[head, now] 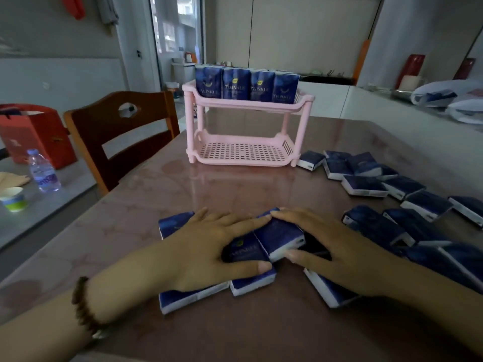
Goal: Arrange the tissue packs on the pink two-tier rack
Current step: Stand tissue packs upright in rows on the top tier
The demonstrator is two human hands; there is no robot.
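A pink two-tier rack (235, 105) stands mid-table. Several dark blue tissue packs (247, 84) stand upright in a row on its top tier; the lower tier (240, 152) holds nothing. Near the front edge lies a small cluster of blue packs (277, 237). My left hand (206, 246) rests flat on the left part of the cluster, fingers straight, thumb along a pack's side. My right hand (332, 254) lies flat over the right part, fingertips meeting the left hand's. Part of the cluster is hidden under both hands.
Several loose tissue packs (366, 185) lie scattered on the brown table (235, 330) at the right. A wooden chair (120, 137) stands at the left side. Beyond it sit a water bottle (43, 171), a paper cup (13, 198) and a red bag (36, 134).
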